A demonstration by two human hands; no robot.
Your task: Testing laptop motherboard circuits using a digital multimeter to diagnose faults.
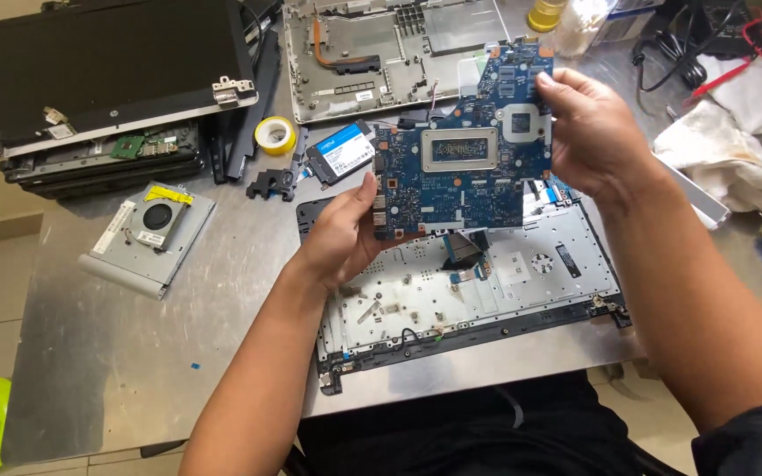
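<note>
On the far left of the metal table (pixel 134 353), a stack of dark laptop screen panels (pixel 103 70) is lying, and just in front of it a silver drive tray with a fan on it (pixel 147 234) is sitting flat. A roll of yellow tape (pixel 275 135) and a small black bracket (pixel 271 183) are resting further right, beside a blue-labelled solid-state drive (pixel 341 152).

The left hand (pixel 341 234) is closing on the lower left edge of the blue motherboard (pixel 465 154), thumb on its face and fingers behind it. The board is being held tilted up above the open laptop base (pixel 487 282), clear of it; inside that shell a flat ribbon cable (pixel 462 251) and loose screws are lying. The right hand (pixel 588 128) is gripping the board's upper right edge, fingers wrapping round it.

Behind, a silver laptop cover (pixel 372 53) with a copper heat pipe is lying open. At the right, white rags (pixel 734 145) are lying crumpled.
</note>
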